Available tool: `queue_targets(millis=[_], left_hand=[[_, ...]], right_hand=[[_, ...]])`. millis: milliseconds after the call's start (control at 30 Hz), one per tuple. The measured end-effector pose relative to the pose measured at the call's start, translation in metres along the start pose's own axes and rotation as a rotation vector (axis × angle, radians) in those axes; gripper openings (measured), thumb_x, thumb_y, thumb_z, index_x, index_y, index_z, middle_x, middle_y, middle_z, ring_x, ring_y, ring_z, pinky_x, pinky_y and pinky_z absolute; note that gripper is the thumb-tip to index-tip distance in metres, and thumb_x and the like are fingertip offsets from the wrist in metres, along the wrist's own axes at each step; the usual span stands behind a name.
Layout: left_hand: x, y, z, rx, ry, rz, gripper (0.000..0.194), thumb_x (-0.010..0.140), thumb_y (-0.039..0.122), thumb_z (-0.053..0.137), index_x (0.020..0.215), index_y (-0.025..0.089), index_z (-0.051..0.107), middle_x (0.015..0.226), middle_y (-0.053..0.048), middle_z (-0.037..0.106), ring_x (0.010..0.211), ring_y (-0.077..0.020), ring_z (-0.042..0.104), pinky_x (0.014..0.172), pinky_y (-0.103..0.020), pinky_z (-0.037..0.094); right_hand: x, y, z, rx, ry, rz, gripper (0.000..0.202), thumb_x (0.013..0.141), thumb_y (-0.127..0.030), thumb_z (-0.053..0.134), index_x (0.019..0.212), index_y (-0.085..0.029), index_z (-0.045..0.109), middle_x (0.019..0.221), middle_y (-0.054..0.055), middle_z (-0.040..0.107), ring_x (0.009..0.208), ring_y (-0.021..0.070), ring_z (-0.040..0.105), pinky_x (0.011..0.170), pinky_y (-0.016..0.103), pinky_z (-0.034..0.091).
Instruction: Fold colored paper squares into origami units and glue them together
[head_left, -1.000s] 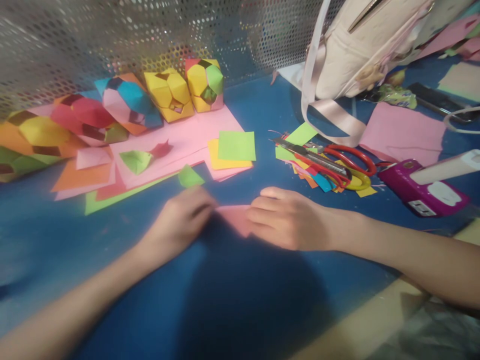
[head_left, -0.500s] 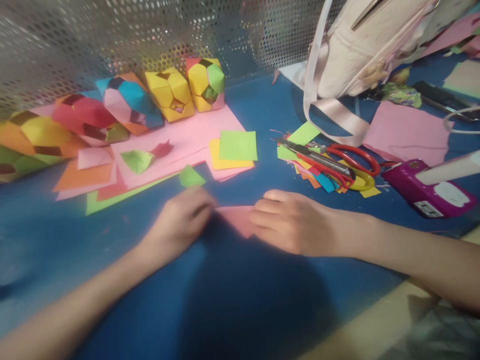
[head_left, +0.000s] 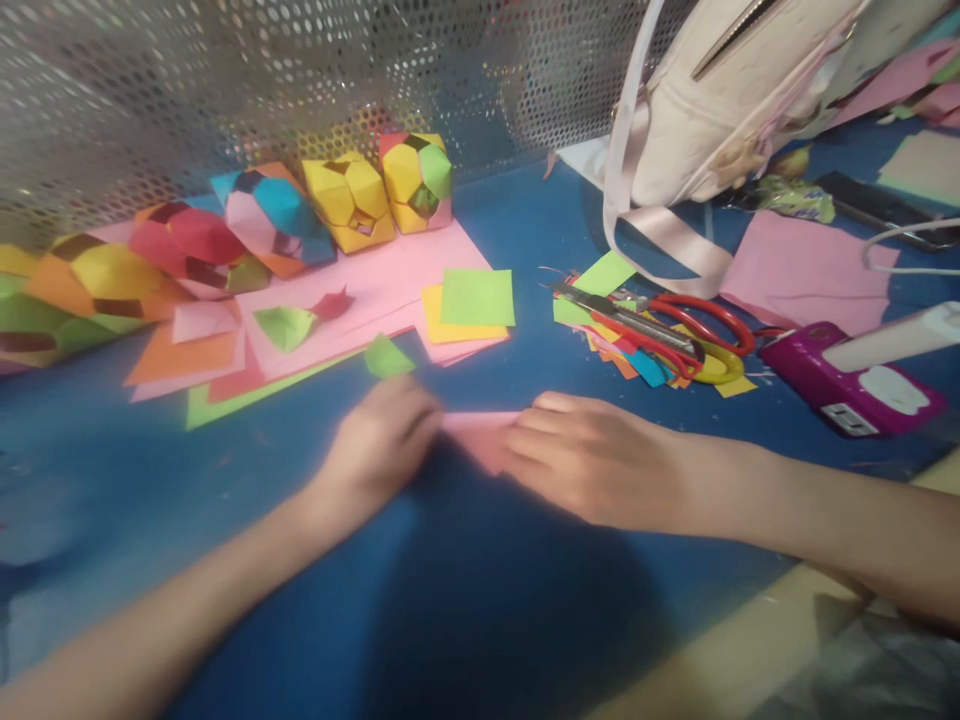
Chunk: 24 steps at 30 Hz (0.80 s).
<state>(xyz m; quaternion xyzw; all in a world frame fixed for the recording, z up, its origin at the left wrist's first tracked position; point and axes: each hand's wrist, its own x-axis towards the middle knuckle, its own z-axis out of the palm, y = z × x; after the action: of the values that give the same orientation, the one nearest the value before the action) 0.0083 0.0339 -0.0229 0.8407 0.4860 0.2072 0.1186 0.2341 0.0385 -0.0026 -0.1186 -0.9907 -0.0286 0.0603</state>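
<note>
Between my two hands is a small pink piece of paper (head_left: 482, 437), with a straight top edge and a point toward me. My left hand (head_left: 390, 432) is closed at its left end, the fingertips curled and partly hidden. At the right end my right hand (head_left: 577, 450) is closed too, its fingers bent over the paper. A folded green paper piece (head_left: 388, 356) lies just beyond my left hand. Past the pink paper sit stacked square sheets, a green sheet (head_left: 478, 297) on top of a yellow sheet (head_left: 433, 322) and pink ones.
Several folded paper balls (head_left: 349, 200) stand along the perforated metal panel (head_left: 300, 80). On the right lie red-handled scissors (head_left: 712, 320) and a cutter knife (head_left: 630, 318) on paper scraps, a purple device (head_left: 817, 375), pink sheets (head_left: 810, 270) and a white bag (head_left: 697, 120).
The view has shifted slightly, so the things on the left appear farther right. Both hands keep hold of the pink paper, and a little more of its top edge shows.
</note>
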Motion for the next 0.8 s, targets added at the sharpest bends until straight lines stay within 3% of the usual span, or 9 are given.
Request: queue_targets(millis=[233,367,500,567,667,800], left_hand=[[-0.001,-0.004,0.002,0.041,0.057,0.016,0.016,0.086,0.013,0.045,0.081,0.014,0.06,0.079,-0.006,0.061,0.075,-0.0164,0.059,0.065,-0.028,0.05],[-0.011,0.007,-0.001,0.054,0.162,0.108,0.017,0.085,0.01,0.044,0.092,0.014,0.059,0.088,-0.008,0.062,0.083,-0.0177,0.06,0.071,-0.031,0.052],[-0.022,0.033,0.002,0.036,0.059,0.284,0.025,0.085,0.013,0.05,0.109,0.016,0.056,0.11,-0.011,0.063,0.103,-0.0209,0.059,0.087,-0.034,0.051],[-0.024,0.041,0.007,0.041,0.01,0.312,0.032,0.085,0.021,0.052,0.115,0.011,0.052,0.114,-0.015,0.062,0.109,-0.0245,0.057,0.091,-0.037,0.051],[-0.024,0.044,0.013,0.059,-0.016,0.314,0.038,0.085,0.027,0.052,0.116,0.005,0.051,0.113,-0.019,0.062,0.109,-0.0273,0.058,0.09,-0.04,0.051],[-0.022,0.041,0.015,0.108,-0.001,0.336,0.034,0.086,0.03,0.05,0.111,0.007,0.055,0.107,-0.018,0.065,0.103,-0.0278,0.061,0.086,-0.04,0.053]], right_hand=[[-0.002,-0.003,-0.003,-0.03,-0.042,0.003,0.022,0.086,-0.007,0.042,0.079,-0.013,0.062,0.077,0.006,0.06,0.069,0.0168,0.05,0.059,0.031,0.03],[-0.002,-0.006,0.001,-0.039,-0.024,0.029,0.024,0.088,-0.009,0.041,0.079,-0.013,0.063,0.076,0.006,0.061,0.07,0.0172,0.052,0.06,0.031,0.032],[-0.003,-0.008,0.001,-0.039,0.009,0.031,0.022,0.086,-0.009,0.043,0.076,-0.013,0.062,0.073,0.006,0.061,0.07,0.0186,0.053,0.062,0.032,0.036],[-0.003,-0.008,0.0,-0.04,-0.011,0.038,0.022,0.085,-0.009,0.043,0.075,-0.013,0.062,0.073,0.007,0.062,0.07,0.0191,0.054,0.062,0.032,0.037],[-0.003,-0.007,-0.001,-0.031,-0.053,0.044,0.021,0.084,-0.009,0.044,0.076,-0.014,0.062,0.075,0.007,0.062,0.071,0.0195,0.055,0.063,0.033,0.039],[-0.004,-0.006,-0.003,-0.039,-0.105,0.003,0.018,0.082,-0.009,0.048,0.074,-0.013,0.063,0.073,0.007,0.063,0.071,0.0202,0.057,0.063,0.033,0.041]])
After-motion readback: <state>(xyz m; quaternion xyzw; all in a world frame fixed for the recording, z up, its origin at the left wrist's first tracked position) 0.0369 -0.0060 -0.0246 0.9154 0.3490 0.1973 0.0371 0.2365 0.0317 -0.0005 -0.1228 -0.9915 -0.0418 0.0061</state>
